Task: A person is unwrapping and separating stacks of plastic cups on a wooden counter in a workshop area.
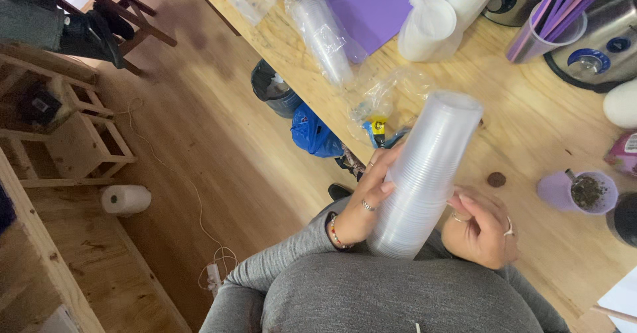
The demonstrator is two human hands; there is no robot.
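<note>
Head view: hands grip cup stack (428,173) over wooden counter (531,127).

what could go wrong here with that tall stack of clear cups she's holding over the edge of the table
1. The stack of clear cups is long, tilted, and gripped only near its base by the left hand and right hand; the top cups could slide off, possibly to the floor.
2. Its upper end leans over the wooden table near the empty plastic sleeve and could snag it.
3. A swing right might knock the purple cup.
</note>
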